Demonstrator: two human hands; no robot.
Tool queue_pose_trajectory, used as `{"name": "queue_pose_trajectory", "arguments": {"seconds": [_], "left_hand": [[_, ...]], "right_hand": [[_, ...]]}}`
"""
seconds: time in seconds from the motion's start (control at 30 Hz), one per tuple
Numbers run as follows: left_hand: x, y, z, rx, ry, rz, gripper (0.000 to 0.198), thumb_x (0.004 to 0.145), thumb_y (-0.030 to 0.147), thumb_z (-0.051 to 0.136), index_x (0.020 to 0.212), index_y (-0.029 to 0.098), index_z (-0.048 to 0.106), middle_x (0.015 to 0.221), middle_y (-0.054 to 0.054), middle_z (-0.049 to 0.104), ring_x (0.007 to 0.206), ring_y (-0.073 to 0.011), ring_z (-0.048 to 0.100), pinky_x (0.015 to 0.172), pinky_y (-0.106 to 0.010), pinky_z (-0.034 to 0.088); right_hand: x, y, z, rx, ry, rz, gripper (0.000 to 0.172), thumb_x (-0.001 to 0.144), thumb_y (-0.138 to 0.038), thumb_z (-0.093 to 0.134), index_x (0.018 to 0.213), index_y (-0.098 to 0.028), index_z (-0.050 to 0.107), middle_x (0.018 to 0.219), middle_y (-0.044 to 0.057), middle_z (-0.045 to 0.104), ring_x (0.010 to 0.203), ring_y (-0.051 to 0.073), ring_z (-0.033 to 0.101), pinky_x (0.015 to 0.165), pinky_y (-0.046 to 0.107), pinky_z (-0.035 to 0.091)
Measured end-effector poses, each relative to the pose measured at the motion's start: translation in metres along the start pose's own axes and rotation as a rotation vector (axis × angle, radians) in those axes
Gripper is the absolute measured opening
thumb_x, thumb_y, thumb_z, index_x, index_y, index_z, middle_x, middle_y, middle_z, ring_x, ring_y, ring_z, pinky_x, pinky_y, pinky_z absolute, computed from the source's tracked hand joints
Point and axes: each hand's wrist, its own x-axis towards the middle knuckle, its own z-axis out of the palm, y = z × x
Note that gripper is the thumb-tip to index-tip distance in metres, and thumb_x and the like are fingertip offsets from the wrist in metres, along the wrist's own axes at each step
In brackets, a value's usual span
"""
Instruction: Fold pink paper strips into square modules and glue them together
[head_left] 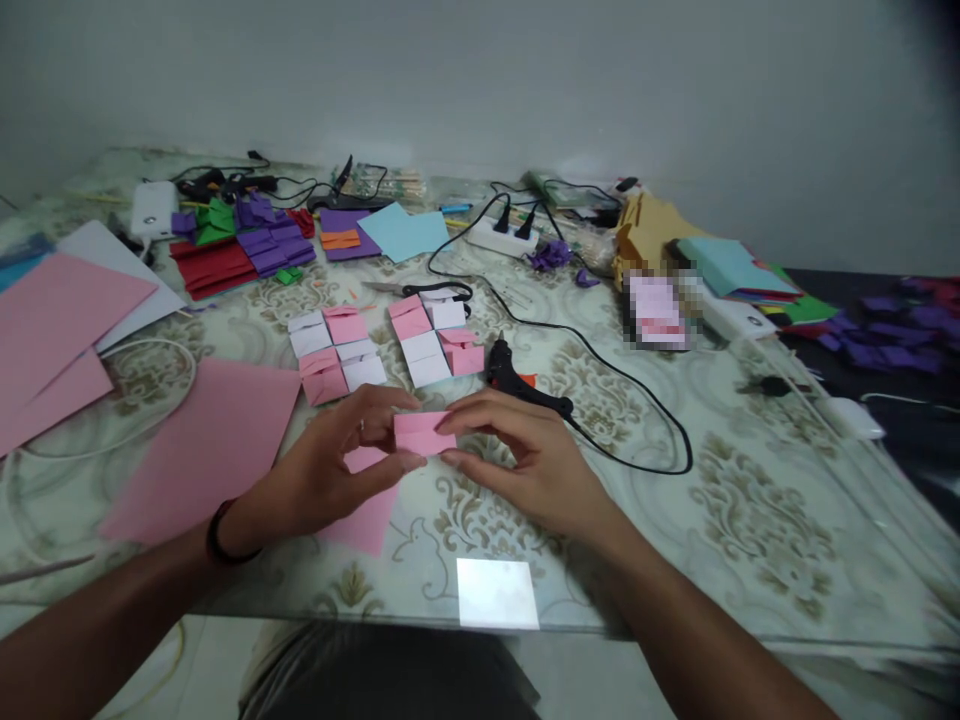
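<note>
A small folded piece of pink paper [422,436] is held above the table between both hands. My left hand [330,460] pinches its left edge with thumb and fingers, and my right hand [532,455] pinches the right edge. Beneath my left hand lie pink paper pieces, among them a large sheet [217,435]. Just beyond the hands are two blocks of folded pink and white squares, the left block [322,365] and the right block [424,358]. Close to my right hand rests a black glue gun [517,378].
Scissors [442,291] lie behind the paper blocks. A black cord [600,350] loops across the right side from a white power strip [499,238]. Purple and red folded papers [217,268] sit at the back left, pink sheets [67,310] at far left. A white square [496,594] is by the front edge.
</note>
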Motion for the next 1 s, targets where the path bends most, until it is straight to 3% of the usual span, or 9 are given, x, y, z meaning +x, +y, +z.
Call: {"name": "queue_pose_trajectory", "arguments": {"seconds": [0.1,0.23,0.57,0.7,0.87,1.0], "left_hand": [[0.001,-0.002,-0.001,0.219,-0.047,0.105,0.029,0.093,0.025,0.074,0.120,0.025,0.065,0.111,-0.005,0.074,0.090,-0.0149,0.071,0.077,-0.026,0.056],[0.002,0.001,-0.002,0.377,-0.057,0.095,0.019,0.095,0.025,0.070,0.113,0.024,0.066,0.107,-0.004,0.077,0.091,-0.0164,0.072,0.076,-0.026,0.055],[-0.002,0.001,0.000,0.271,-0.071,0.081,0.015,0.098,0.019,0.062,0.111,0.025,0.066,0.100,-0.003,0.074,0.091,-0.0169,0.070,0.080,-0.028,0.054],[-0.002,0.001,0.003,0.315,-0.006,0.117,0.003,0.096,0.020,0.066,0.098,0.023,0.066,0.085,0.001,0.071,0.078,-0.0127,0.067,0.071,-0.024,0.052],[-0.002,0.001,0.005,0.354,0.069,0.102,0.010,0.097,0.025,0.068,0.091,0.021,0.061,0.080,0.002,0.072,0.072,-0.0113,0.068,0.065,-0.021,0.051],[0.001,0.004,0.004,0.361,0.032,0.009,0.018,0.097,0.031,0.068,0.112,0.022,0.063,0.090,-0.001,0.078,0.082,-0.0159,0.075,0.070,-0.023,0.055]], "right_hand": [[0.000,-0.001,0.001,-0.001,-0.001,-0.009,0.011,0.091,-0.024,0.079,0.102,-0.024,0.076,0.103,0.005,0.077,0.095,0.020,0.073,0.086,0.035,0.058],[0.000,-0.002,0.004,-0.013,-0.018,0.001,0.007,0.094,-0.026,0.075,0.100,-0.024,0.075,0.102,0.005,0.078,0.094,0.020,0.074,0.085,0.035,0.060],[-0.003,0.001,0.014,-0.112,0.048,-0.090,0.008,0.098,-0.023,0.065,0.100,-0.024,0.073,0.100,0.006,0.076,0.092,0.020,0.073,0.083,0.036,0.061],[-0.004,0.001,0.015,-0.107,0.058,-0.099,0.007,0.099,-0.022,0.066,0.097,-0.023,0.072,0.100,0.006,0.075,0.092,0.018,0.072,0.082,0.034,0.060],[-0.005,0.001,0.020,0.057,0.088,0.096,0.010,0.094,-0.029,0.074,0.093,-0.024,0.066,0.094,0.002,0.073,0.084,0.017,0.071,0.075,0.031,0.059],[-0.006,0.003,0.025,0.272,0.129,0.245,0.025,0.089,-0.034,0.080,0.101,-0.024,0.061,0.092,0.001,0.072,0.082,0.016,0.070,0.078,0.031,0.059]]}}
